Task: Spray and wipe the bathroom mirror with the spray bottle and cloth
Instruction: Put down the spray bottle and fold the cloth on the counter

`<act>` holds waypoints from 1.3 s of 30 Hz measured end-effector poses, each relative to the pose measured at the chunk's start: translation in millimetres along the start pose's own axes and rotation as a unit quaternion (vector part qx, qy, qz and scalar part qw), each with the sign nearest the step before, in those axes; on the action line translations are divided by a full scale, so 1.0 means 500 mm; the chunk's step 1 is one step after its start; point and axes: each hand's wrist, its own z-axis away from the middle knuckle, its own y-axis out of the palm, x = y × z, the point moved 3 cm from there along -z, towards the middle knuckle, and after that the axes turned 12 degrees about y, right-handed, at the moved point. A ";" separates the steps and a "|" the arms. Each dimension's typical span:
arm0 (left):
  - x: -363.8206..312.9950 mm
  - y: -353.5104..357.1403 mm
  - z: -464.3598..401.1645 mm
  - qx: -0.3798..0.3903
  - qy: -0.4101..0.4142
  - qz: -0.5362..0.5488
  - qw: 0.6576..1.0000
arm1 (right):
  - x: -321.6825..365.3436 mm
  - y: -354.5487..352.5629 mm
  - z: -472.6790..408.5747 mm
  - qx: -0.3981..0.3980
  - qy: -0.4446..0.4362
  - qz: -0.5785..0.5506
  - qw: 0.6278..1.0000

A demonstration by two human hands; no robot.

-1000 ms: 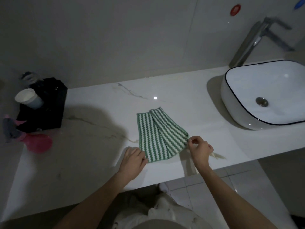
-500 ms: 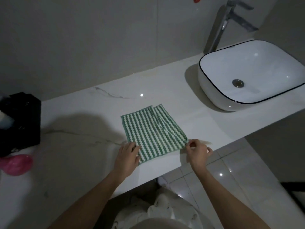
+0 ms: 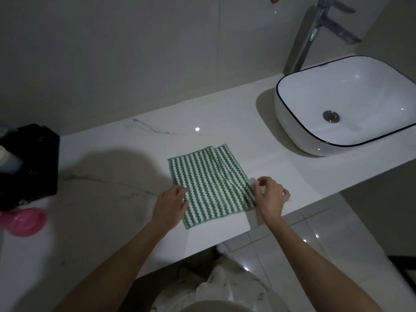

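Head view of a white marble-veined countertop (image 3: 126, 154) set against a pale tiled wall. A green-and-white zigzag-striped cloth (image 3: 211, 183) lies flat near the front edge of the countertop, about midway along it, with a folded flap overlapping along its right side. The left hand (image 3: 170, 204) lies palm down with its fingers extended and close together, the fingertips pressing the cloth's left edge onto the countertop; its forearm runs up from the lower left of the view. The right hand (image 3: 270, 197) is at the cloth's right edge, its fingers curled, with thumb and forefinger pinching the edge of the folded flap; its forearm rises from the lower right and crosses the front edge of the countertop. A pink plastic spray bottle (image 3: 22, 221), blurred, lies near the left end of the countertop, well apart from the cloth. Just behind the bottle stands a black box-shaped holder (image 3: 38, 163), its contents too blurred to identify. At the right end sits a white vessel basin with a dark rim (image 3: 290, 122), and a chrome tap (image 3: 310, 34) stands behind the basin at the back edge.
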 end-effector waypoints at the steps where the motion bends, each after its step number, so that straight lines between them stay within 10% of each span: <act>1: 0.006 -0.005 -0.008 -0.002 -0.004 0.002 1.000 | 0.012 0.003 -0.013 0.003 -0.009 -0.002 1.000; 29: 0.174 0.002 -0.210 0.090 -0.193 0.014 0.977 | 0.219 0.198 -0.229 0.084 -0.233 0.113 0.962; 39: 0.214 -0.006 -0.215 0.015 -0.232 0.037 0.972 | 0.198 0.165 -0.303 0.108 -0.162 0.122 0.973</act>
